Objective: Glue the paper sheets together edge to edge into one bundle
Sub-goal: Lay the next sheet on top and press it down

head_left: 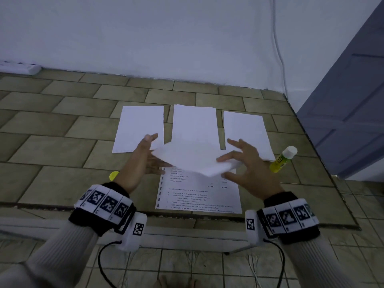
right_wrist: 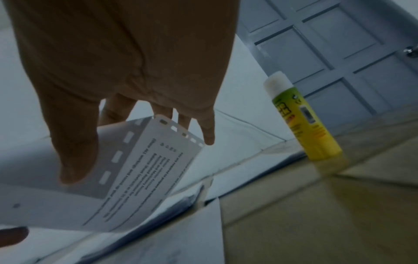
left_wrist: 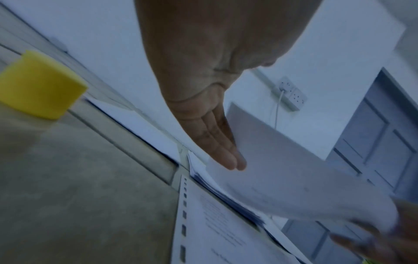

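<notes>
A white paper sheet hangs in the air between both hands, printed side down, punched holes along one edge. My left hand lies under its left end with straight fingers and the thumb lifted. My right hand pinches its right end, thumb below and fingers above. Beneath it a printed sheet lies on the tiles. Behind lie a blank sheet, a middle stack and another sheet. The uncapped glue stick stands at the right.
The yellow cap stands on the tiled floor by my left wrist. A white wall runs behind the papers, with a power strip at far left and a cable. A grey door stands at right.
</notes>
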{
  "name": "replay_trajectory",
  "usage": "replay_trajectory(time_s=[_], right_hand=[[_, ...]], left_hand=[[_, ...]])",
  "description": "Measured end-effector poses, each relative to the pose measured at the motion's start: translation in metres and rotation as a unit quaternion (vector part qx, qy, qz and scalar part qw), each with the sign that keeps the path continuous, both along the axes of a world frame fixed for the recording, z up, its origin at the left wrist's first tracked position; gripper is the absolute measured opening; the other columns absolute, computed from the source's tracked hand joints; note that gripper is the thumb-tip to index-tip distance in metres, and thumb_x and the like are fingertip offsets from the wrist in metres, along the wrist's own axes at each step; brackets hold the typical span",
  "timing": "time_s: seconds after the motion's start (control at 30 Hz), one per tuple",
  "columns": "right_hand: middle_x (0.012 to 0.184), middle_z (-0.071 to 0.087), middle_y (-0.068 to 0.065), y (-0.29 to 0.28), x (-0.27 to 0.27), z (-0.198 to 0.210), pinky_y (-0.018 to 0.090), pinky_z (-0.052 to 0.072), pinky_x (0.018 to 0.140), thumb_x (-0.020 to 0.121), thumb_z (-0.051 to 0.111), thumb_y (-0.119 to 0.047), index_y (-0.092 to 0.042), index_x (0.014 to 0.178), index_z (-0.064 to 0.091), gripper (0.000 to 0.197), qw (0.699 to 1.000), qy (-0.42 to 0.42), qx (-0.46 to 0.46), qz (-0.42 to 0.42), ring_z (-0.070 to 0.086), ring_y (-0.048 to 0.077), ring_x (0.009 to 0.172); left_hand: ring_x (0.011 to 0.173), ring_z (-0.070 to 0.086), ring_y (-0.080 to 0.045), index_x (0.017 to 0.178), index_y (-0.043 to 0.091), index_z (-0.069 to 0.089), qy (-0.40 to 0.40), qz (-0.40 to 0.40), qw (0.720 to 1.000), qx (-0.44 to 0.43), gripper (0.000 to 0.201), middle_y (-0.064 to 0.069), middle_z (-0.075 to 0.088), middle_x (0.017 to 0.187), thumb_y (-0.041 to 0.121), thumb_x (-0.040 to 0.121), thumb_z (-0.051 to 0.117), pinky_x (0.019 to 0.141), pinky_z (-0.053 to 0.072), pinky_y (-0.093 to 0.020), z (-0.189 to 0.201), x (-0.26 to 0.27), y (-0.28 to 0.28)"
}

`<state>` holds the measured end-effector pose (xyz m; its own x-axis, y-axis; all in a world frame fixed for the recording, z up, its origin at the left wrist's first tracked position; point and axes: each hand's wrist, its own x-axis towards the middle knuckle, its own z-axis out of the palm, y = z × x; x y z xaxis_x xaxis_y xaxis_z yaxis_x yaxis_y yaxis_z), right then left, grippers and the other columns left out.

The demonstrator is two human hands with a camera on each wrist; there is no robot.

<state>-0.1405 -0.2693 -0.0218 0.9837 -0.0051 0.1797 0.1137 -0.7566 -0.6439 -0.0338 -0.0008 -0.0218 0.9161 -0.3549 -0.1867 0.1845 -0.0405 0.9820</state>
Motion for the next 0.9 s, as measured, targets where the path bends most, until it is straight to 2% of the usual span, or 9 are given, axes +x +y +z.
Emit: replay_trajectory(time_s=[0.1, 0.23, 0.3, 0.37, 0.53, 0.63, 0.73, 0.83, 0.9], right_hand=[[0.149, 0.033, -0.008, 0.002, -0.006, -0.012, 0.033, 0.015, 0.112, 0.073, 0.081, -0.016, -0.042, 0.1, 0.062, 0.043, 1.0, 0.0, 0.006, 0.012, 0.015, 0.02, 0.145], [0.154, 0.024, -0.008, 0.001, -0.011, -0.016, 0.033, 0.011, 0.113, 0.073, 0.081, -0.017, -0.051, 0.098, 0.057, 0.049, 1.0, 0.016, 0.012, -0.001, 0.007, 0.018, 0.147], [0.157, 0.016, -0.01, -0.002, -0.013, -0.015, 0.031, 0.013, 0.112, 0.073, 0.081, -0.016, -0.05, 0.103, 0.057, 0.051, 0.998, 0.04, 0.037, -0.012, 0.007, 0.012, 0.146], [0.156, 0.013, -0.013, -0.007, -0.015, -0.012, 0.026, 0.025, 0.108, 0.073, 0.081, -0.015, -0.049, 0.113, 0.053, 0.06, 0.993, 0.075, 0.084, -0.027, 0.014, 0.004, 0.142], [0.134, 0.043, -0.021, -0.023, -0.016, -0.009, 0.021, 0.055, 0.079, 0.066, 0.084, -0.006, -0.039, 0.137, 0.041, 0.089, 0.959, 0.136, 0.244, -0.051, 0.061, 0.01, 0.11], [0.123, 0.061, 0.0, -0.03, -0.016, -0.01, 0.031, 0.058, 0.081, 0.071, 0.081, -0.006, -0.029, 0.131, 0.05, 0.071, 0.947, 0.157, 0.272, -0.071, 0.069, 0.014, 0.094], [0.108, 0.066, 0.014, -0.027, -0.015, -0.014, 0.025, 0.058, 0.075, 0.079, 0.075, -0.007, -0.024, 0.106, 0.064, 0.034, 0.955, 0.144, 0.24, -0.096, 0.068, 0.018, 0.085], [0.096, 0.066, 0.011, -0.022, -0.017, -0.019, 0.014, 0.053, 0.065, 0.081, 0.072, -0.005, -0.02, 0.098, 0.066, 0.023, 0.967, 0.139, 0.175, -0.12, 0.063, 0.013, 0.076], [0.084, 0.063, 0.002, -0.017, -0.019, -0.019, 0.01, 0.046, 0.061, 0.08, 0.073, -0.008, -0.017, 0.104, 0.067, 0.027, 0.975, 0.144, 0.126, -0.115, 0.057, 0.007, 0.069]], left_hand=[[0.069, 0.069, -0.007, 0.129, 0.028, 0.048, 0.003, -0.01, 0.999, 0.046, 0.031, -0.003, 0.068, 0.094, 0.029, 0.098, 0.052, 0.056, 0.055, -0.023, -0.001, 0.0, 0.0], [0.096, 0.065, -0.014, 0.117, 0.019, 0.063, -0.041, -0.075, 0.989, 0.117, 0.035, 0.006, 0.071, 0.099, -0.004, 0.09, 0.06, 0.075, 0.053, -0.019, -0.02, 0.003, 0.01], [0.091, 0.06, -0.004, 0.108, 0.027, 0.067, -0.068, -0.085, 0.985, 0.136, 0.036, 0.016, 0.068, 0.092, -0.004, 0.09, 0.061, 0.076, 0.049, -0.011, -0.024, 0.002, 0.012], [0.088, 0.057, -0.003, 0.106, 0.034, 0.071, -0.076, -0.09, 0.983, 0.139, 0.038, 0.002, 0.061, 0.093, 0.0, 0.091, 0.063, 0.086, 0.049, -0.015, -0.027, 0.001, 0.014], [0.074, 0.042, -0.02, 0.107, 0.027, 0.07, -0.058, -0.074, 0.991, 0.1, 0.036, 0.001, 0.037, 0.068, -0.004, 0.09, 0.061, 0.086, 0.044, -0.036, -0.025, -0.005, 0.015], [0.088, 0.063, -0.005, 0.11, 0.025, 0.067, -0.051, -0.064, 0.992, 0.091, 0.035, -0.006, 0.072, 0.095, -0.003, 0.089, 0.063, 0.091, 0.052, -0.03, -0.022, -0.011, 0.012], [0.078, 0.065, 0.004, 0.113, 0.021, 0.065, -0.027, -0.07, 0.994, 0.08, 0.035, -0.012, 0.067, 0.1, -0.004, 0.089, 0.061, 0.076, 0.055, -0.017, -0.021, -0.014, 0.01], [0.078, 0.064, -0.001, 0.112, 0.018, 0.065, -0.02, -0.069, 0.993, 0.09, 0.031, -0.019, 0.065, 0.088, -0.003, 0.089, 0.062, 0.067, 0.053, -0.013, -0.023, -0.016, 0.009], [0.089, 0.066, -0.01, 0.103, 0.023, 0.069, -0.032, -0.054, 0.991, 0.117, 0.025, -0.004, 0.073, 0.09, 0.004, 0.088, 0.067, 0.066, 0.052, -0.014, -0.027, -0.015, 0.011]])
